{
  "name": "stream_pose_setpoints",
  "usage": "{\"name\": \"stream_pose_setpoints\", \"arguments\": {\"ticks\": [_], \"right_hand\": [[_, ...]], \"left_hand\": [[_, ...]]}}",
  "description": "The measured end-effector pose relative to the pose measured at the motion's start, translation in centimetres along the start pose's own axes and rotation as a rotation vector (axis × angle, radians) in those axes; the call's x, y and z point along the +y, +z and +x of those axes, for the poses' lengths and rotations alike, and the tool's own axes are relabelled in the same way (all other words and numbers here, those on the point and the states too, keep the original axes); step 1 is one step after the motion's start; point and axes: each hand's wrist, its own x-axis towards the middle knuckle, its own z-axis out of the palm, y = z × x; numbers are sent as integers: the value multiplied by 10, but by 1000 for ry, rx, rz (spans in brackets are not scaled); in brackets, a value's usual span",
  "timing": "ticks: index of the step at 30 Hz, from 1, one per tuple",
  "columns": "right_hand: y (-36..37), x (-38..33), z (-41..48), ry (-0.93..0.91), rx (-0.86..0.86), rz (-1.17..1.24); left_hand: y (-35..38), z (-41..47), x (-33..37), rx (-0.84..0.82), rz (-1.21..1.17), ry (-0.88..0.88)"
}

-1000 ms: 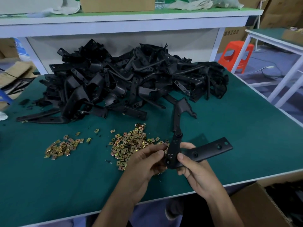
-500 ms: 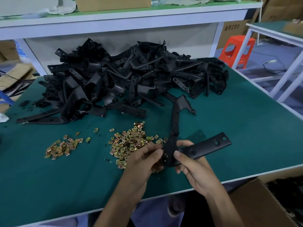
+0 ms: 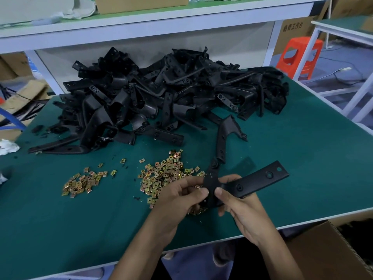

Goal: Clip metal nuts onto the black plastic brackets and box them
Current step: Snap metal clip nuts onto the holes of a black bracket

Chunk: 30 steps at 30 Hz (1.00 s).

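A long black plastic bracket (image 3: 254,179) is held just above the green table near its front edge. My right hand (image 3: 240,205) grips its bend from below, thumb on top. My left hand (image 3: 181,196) pinches the bracket's near end with thumb and fingers; whether a nut sits under them is hidden. Brass-coloured metal nuts (image 3: 163,174) lie in a loose heap just left of my hands, and a smaller heap of nuts (image 3: 82,183) lies farther left. A big pile of black brackets (image 3: 161,100) fills the back of the table.
An open cardboard box (image 3: 333,253) stands below the table's front right corner. A white shelf (image 3: 141,23) runs behind the pile. An orange stool (image 3: 298,55) and another white-framed table (image 3: 343,27) are at the right. Crumpled white paper (image 3: 8,146) lies at the left edge.
Both hands and the bracket stay in almost the same place. My left fingers have shifted slightly on the bracket's near end.
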Motion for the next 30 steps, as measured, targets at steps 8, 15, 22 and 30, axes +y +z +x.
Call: {"name": "stream_pose_setpoints", "arguments": {"ticks": [8, 15, 22, 30], "right_hand": [[-2, -2, 4, -14, 80, 175], [-1, -4, 4, 6, 54, 166], [-5, -5, 5, 18, 18, 189], [-5, -6, 2, 8, 3, 158]], "left_hand": [[-10, 45, 6, 210, 1115, 481], [-23, 66, 8, 267, 1346, 490], [-9, 32, 19, 104, 597, 371], [12, 9, 17, -27, 67, 128]]}}
